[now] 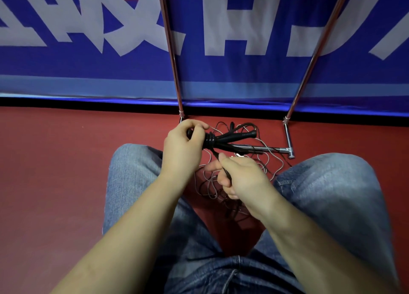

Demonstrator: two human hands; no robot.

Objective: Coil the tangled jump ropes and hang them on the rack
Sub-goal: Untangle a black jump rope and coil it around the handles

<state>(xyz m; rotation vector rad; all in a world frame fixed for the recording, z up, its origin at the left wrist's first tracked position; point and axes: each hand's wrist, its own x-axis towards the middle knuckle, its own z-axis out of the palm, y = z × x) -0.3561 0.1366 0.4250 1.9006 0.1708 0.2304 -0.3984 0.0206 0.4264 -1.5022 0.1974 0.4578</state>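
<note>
Jeans-clad knees (pixel 137 183) frame the shot, person seated on the red floor (pixel 55 172) with the work between the legs. Black jump rope (pixel 221 140) is held up off the floor: left hand (pixel 183 145) fingers curled tight around the bundled end, where the cord is wrapped several turns around the handles (pixel 241 135). My read: that hand acts as the anchor so the wraps don't slip. Right hand (pixel 241 178) fingers clamped on the free black tail, just below the bundle, probably keeping tension for the next turn or a tuck. One rope close to coiled; none hung yet.

Tangled pile of thin grey and black cords (pixel 212 183) lies on the floor under both hands, between the knees, running back to the rack foot. Likely left there so ropes get pulled one at a time.

Chrome rack (pixel 172 50) stands just beyond, two poles rising against the wall, base bar (pixel 265 148) touching the pile. Close reach for hanging.

Blue banner (pixel 66 68) behind carries large white characters, cropped, not readable. Small markings on one handle, too small to tell.
</note>
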